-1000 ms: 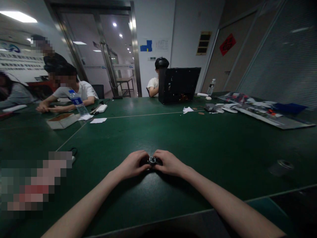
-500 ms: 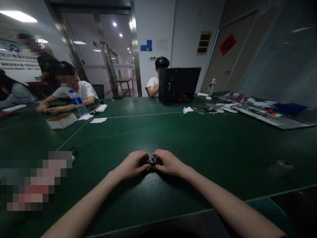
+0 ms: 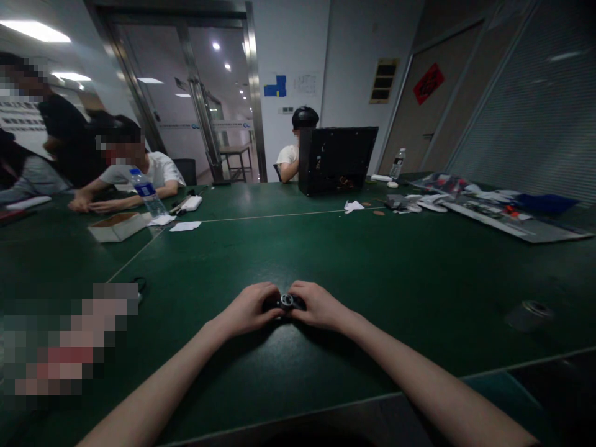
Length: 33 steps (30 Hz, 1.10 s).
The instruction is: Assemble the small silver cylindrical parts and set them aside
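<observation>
Both forearms reach in from the table's near edge; the left hand (image 3: 249, 308) and right hand (image 3: 319, 307) meet at the middle, fingers clamped from either side on one small dark cylindrical part with a metal ring (image 3: 287, 302). Its detail is too small to make out. It sits between the hands, just above the green table mat (image 3: 386, 267), or on it; I cannot tell which. One part in hand, no second piece beside it, nothing visibly fitted to it.

Count on the mat: two water bottles (image 3: 145, 191) (image 3: 398, 163), one cardboard box (image 3: 117, 226), one white power adapter (image 3: 190, 203), one black computer case (image 3: 338, 160), one metal ring (image 3: 531, 313).

Farther off, four people: the seated person in a white T-shirt (image 3: 139, 174) has both hands on the mat, well apart from the pair at the middle.
</observation>
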Available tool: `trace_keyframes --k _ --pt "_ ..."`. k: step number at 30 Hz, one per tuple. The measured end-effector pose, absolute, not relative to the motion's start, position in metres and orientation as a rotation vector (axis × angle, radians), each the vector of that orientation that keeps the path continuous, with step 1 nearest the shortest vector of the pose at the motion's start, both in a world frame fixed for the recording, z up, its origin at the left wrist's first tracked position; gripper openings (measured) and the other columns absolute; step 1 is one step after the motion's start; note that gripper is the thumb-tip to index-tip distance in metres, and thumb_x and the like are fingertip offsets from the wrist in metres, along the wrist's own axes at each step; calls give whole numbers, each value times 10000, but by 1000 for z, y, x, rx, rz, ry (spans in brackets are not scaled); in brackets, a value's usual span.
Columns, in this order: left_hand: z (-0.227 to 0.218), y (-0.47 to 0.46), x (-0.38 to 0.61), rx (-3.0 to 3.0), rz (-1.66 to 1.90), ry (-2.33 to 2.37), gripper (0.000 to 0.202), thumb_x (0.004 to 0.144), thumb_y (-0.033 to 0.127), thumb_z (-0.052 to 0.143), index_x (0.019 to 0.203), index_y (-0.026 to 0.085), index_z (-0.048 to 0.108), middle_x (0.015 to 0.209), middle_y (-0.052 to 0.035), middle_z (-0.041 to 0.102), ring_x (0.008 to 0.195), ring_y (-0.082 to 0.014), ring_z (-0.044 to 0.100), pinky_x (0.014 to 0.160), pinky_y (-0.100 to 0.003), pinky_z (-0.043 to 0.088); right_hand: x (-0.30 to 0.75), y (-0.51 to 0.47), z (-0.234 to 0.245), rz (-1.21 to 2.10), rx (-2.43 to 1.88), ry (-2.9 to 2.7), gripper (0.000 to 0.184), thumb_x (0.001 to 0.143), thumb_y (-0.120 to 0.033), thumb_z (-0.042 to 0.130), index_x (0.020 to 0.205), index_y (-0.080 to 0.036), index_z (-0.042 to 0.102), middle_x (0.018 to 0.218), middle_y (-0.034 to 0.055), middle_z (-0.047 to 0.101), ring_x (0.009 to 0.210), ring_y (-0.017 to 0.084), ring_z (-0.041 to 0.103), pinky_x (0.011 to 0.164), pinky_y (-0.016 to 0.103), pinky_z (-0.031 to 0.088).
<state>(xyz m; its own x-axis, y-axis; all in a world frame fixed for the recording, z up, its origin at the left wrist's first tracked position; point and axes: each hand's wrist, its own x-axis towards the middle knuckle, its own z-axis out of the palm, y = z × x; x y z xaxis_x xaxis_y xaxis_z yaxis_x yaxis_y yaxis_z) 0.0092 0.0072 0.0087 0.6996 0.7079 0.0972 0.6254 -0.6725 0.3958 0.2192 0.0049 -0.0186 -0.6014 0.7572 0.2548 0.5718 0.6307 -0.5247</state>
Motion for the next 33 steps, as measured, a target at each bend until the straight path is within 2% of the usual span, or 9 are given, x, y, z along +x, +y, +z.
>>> trace_keyframes --k 33 --pt "7 8 9 2573 369 1056 186 852 345 561 890 163 573 850 -30 590 746 -156 531 671 -246 393 219 7 -23 508 -1072 -2409 185 775 -301 647 845 -151 565 851 41 575 754 140 513 656 235 363"
